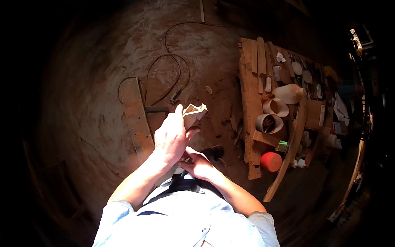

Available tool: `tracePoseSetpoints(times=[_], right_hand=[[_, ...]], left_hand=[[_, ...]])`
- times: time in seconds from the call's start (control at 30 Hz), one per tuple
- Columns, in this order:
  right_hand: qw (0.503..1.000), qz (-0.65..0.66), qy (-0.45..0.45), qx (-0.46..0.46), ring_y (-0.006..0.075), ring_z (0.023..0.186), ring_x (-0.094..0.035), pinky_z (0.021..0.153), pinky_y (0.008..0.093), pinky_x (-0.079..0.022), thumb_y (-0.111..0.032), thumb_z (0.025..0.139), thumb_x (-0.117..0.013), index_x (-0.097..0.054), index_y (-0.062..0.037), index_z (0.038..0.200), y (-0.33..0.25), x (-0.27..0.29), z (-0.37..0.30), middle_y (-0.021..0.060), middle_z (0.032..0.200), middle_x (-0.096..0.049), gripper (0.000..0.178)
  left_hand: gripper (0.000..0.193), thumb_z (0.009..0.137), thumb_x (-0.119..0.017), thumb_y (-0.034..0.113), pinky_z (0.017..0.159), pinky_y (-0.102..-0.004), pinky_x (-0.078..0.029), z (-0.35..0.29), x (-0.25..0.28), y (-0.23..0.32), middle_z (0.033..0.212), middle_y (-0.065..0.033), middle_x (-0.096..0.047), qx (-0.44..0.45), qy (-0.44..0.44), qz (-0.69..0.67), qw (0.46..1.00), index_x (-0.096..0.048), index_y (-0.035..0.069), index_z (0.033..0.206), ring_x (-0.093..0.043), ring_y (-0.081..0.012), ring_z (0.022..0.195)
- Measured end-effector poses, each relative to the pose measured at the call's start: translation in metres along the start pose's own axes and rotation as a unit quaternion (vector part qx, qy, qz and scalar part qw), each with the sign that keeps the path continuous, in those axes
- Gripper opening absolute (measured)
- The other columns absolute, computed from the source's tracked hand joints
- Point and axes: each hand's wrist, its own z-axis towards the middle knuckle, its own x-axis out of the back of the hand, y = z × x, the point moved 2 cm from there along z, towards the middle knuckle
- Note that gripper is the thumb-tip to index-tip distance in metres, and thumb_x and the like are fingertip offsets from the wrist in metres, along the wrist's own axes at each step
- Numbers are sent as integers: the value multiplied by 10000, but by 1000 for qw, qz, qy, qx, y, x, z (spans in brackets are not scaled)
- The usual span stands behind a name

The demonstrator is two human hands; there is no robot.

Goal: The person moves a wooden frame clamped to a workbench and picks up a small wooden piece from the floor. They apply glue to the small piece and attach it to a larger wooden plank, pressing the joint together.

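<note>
In front of my body, my left hand point(169, 133) grips a small pale box point(190, 119) that looks like thin card. Its top end stands open with flaps raised, and a brownish inside shows. The left thumb lies along the box's near side. My right hand point(197, 165) is lower, close to my waist and just beside the left wrist. Its fingers are curled inward, and whatever they may hold is hidden. Bright sunlight washes out part of both hands.
At right, a wooden workbench point(247, 103) carries timber strips, a whitish plastic jug point(289, 93), two round containers and a red-orange tub point(271, 161). A long board point(293, 146) juts past its near edge. Left of me is a narrow bench point(135, 105); a cable point(177, 61) loops across the floor.
</note>
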Motion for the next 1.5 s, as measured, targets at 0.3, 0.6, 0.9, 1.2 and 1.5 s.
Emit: tracePoseSetpoints(times=[0.3, 0.6, 0.9, 1.2, 1.5], right_hand=[[967, -139, -190, 93, 317, 1026, -598, 930, 380, -463, -210, 881, -646, -590, 5, 1095, -23, -65, 54, 202, 1054, -649, 309], [961, -100, -249, -69, 187, 958, -578, 847, 313, -487, -100, 853, -640, -586, 18, 1097, -9, -81, 67, 127, 1007, -640, 276], [978, 48, -185, -85, 184, 837, -660, 723, 308, -557, -254, 923, -594, -586, 27, 1149, -41, -68, 104, 117, 985, -660, 360], [971, -59, -210, -97, 177, 815, -675, 694, 288, -552, -255, 987, -535, -593, 9, 1166, -83, -95, 164, 119, 995, -683, 324], [969, -204, -79, -111, 117, 739, -590, 615, 267, -506, -74, 947, -514, -585, -21, 1187, -43, -1, 209, 48, 917, -631, 256]], left_hand=[[872, 690, -817, 276, 615, -357, -541, -34, 39, -53, 936, -149, -572, 72, 125, 52, 988, -368, -62, 1356, -629, -298, 804], [943, 714, -799, 324, 762, -380, -521, -67, 48, -64, 1006, -190, -565, 165, 124, 30, 978, -314, -125, 1386, -592, -324, 932], [1109, 745, -680, 635, 1020, -397, -412, -155, 46, -112, 1328, -287, -485, 325, 22, -194, 926, -230, -104, 1440, -486, -378, 1254], [493, 785, -782, 236, 849, -356, -500, -162, 47, -152, 1025, -165, -666, 369, 191, -367, 832, -566, -34, 1137, -635, -221, 969], [692, 719, -735, 611, 510, -231, -457, -204, 47, -211, 755, -11, -589, 467, 200, -468, 723, -568, -12, 968, -518, -59, 559]])
